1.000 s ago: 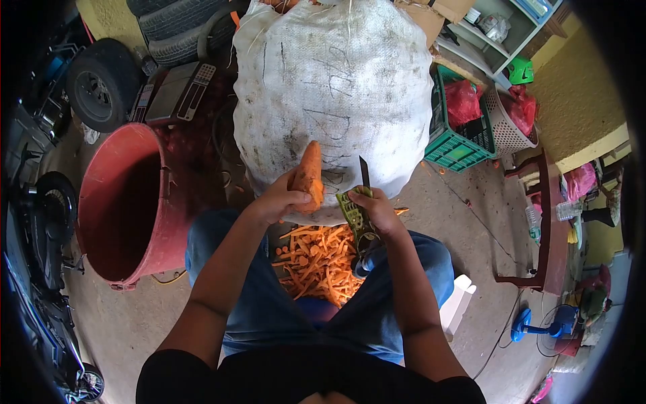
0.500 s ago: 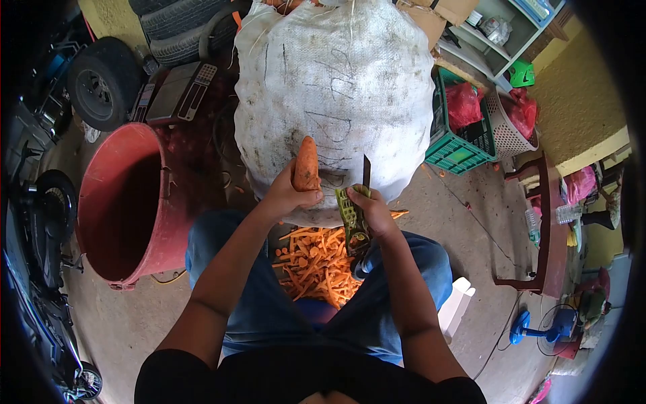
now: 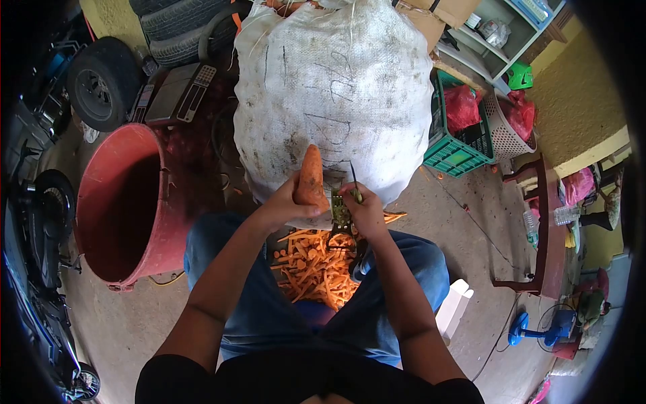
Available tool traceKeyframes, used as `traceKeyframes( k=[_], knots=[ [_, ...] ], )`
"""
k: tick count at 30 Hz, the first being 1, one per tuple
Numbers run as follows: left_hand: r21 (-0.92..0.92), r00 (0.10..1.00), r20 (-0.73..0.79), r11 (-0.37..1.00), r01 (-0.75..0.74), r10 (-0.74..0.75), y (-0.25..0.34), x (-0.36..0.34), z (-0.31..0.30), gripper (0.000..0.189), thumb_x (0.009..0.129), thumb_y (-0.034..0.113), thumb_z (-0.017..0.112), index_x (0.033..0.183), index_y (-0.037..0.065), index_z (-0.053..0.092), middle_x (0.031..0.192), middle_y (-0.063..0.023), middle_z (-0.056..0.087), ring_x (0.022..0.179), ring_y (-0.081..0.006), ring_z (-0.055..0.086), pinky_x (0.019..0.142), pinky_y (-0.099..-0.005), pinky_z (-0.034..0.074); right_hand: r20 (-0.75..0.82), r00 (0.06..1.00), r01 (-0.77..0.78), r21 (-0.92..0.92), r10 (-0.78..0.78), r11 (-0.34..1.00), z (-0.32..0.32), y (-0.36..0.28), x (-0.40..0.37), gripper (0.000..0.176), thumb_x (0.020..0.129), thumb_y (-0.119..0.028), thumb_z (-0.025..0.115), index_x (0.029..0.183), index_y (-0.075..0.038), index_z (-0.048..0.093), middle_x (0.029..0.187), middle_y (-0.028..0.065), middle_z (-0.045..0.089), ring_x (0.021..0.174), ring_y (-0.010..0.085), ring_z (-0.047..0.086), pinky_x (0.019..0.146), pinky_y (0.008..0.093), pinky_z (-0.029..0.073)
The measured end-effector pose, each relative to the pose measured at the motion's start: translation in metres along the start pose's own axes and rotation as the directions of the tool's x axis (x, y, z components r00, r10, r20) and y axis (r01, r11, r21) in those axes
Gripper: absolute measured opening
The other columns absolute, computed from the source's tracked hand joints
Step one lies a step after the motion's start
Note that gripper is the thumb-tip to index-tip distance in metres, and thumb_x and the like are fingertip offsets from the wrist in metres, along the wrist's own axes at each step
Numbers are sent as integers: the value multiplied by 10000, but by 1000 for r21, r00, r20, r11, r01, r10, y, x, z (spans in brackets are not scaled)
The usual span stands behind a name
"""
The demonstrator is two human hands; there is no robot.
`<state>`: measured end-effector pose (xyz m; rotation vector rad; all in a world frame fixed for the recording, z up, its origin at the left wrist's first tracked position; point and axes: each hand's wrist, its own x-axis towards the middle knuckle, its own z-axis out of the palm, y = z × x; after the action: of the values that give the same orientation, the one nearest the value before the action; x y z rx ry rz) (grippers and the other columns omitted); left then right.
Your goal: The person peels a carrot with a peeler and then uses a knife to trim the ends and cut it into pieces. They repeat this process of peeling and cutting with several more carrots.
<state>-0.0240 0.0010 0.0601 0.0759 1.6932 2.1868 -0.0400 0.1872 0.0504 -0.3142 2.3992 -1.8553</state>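
A large orange carrot (image 3: 311,178) stands tip up in my left hand (image 3: 284,203), whose fingers wrap round its lower part. My right hand (image 3: 365,210) holds a green peeler (image 3: 341,214) with a row of holes, and a thin dark knife blade (image 3: 354,174) sticks up from the same grip. Both hands are close together in front of a big white woven sack (image 3: 330,87). Below them, between my knees, lies a heap of orange carrot peelings and pieces (image 3: 316,269).
At the left stand a red bin (image 3: 161,222), a scale (image 3: 176,94), a wheel (image 3: 101,84) and a motorcycle (image 3: 50,269). Right of the sack are a green crate (image 3: 457,156), a white basket (image 3: 503,131), a brown wooden bench (image 3: 550,229) and a blue fan (image 3: 555,328).
The carrot has shifted slightly down and right. My right hand has moved a little left, the peeler now shows its holed face, and the blade has turned and looks thinner.
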Motion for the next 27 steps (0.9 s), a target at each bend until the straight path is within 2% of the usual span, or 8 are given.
traceKeyframes(
  k=[3, 7, 9, 10, 12, 18, 21, 27],
  knots=[
    [82, 1000, 3, 996, -29, 28, 6, -3, 8, 829, 573, 93, 722, 1223, -4, 216, 1080, -92, 419, 1017, -177, 425, 853, -294, 368, 59, 991, -116, -26, 118, 993, 4, -5, -1, 127, 783, -116, 495, 829, -16, 558, 640, 91, 537, 605, 106, 490, 584, 247, 400],
    [144, 992, -62, 984, -102, 112, -2, 2, 7, 817, 574, 87, 724, 1212, -16, 224, 1060, -90, 429, 1000, -166, 435, 840, -288, 377, 70, 996, -54, -56, 57, 997, 8, -8, 0, 159, 788, -141, 491, 846, -14, 566, 641, 94, 542, 605, 119, 493, 590, 268, 404],
    [143, 985, -98, 982, -125, 140, -4, 5, 4, 798, 573, 90, 728, 1199, -13, 243, 1048, -86, 439, 980, -160, 448, 830, -282, 382, 132, 962, -234, -60, 240, 970, 8, -16, 2, 250, 803, -226, 490, 870, 4, 564, 668, 115, 561, 632, 156, 524, 612, 289, 411],
    [144, 985, -97, 981, -126, 141, -2, 5, 5, 798, 573, 90, 728, 1199, -13, 243, 1048, -86, 439, 980, -160, 448, 830, -282, 382, 132, 962, -233, -59, 239, 971, 9, -19, 3, 250, 803, -226, 490, 870, 4, 564, 668, 115, 561, 632, 156, 524, 612, 289, 411],
    [168, 987, -109, 981, -102, 121, 2, 4, 7, 771, 578, 99, 729, 1183, -11, 263, 1037, -84, 448, 968, -158, 458, 824, -277, 386, 158, 904, -400, -19, 398, 916, 9, -24, 4, 395, 793, -352, 500, 891, 27, 554, 706, 145, 577, 683, 186, 553, 640, 297, 417],
    [271, 978, -140, 956, -110, 152, 2, 1, 15, 739, 580, 63, 711, 1169, -10, 270, 1022, -86, 463, 957, -154, 469, 816, -272, 393, 237, 942, -224, -75, 236, 972, 14, -15, 5, 559, 727, -469, 550, 929, 52, 542, 746, 163, 583, 747, 192, 567, 678, 295, 422],
    [274, 964, -132, 943, -189, 231, -9, 4, 17, 738, 576, 44, 702, 1172, -8, 271, 1021, -87, 467, 951, -154, 474, 808, -270, 398, 197, 962, -192, -15, 191, 981, 17, -14, 3, 572, 715, -469, 567, 920, 64, 540, 747, 163, 584, 733, 193, 569, 664, 293, 426],
    [172, 974, -148, 975, -143, 169, -10, 4, 17, 766, 566, 14, 694, 1192, 5, 252, 1010, -82, 473, 936, -146, 480, 797, -268, 405, 190, 972, -142, -11, 142, 990, 18, -14, 3, 544, 720, -447, 577, 911, 62, 542, 731, 136, 584, 702, 159, 554, 653, 285, 427]
  ],
)
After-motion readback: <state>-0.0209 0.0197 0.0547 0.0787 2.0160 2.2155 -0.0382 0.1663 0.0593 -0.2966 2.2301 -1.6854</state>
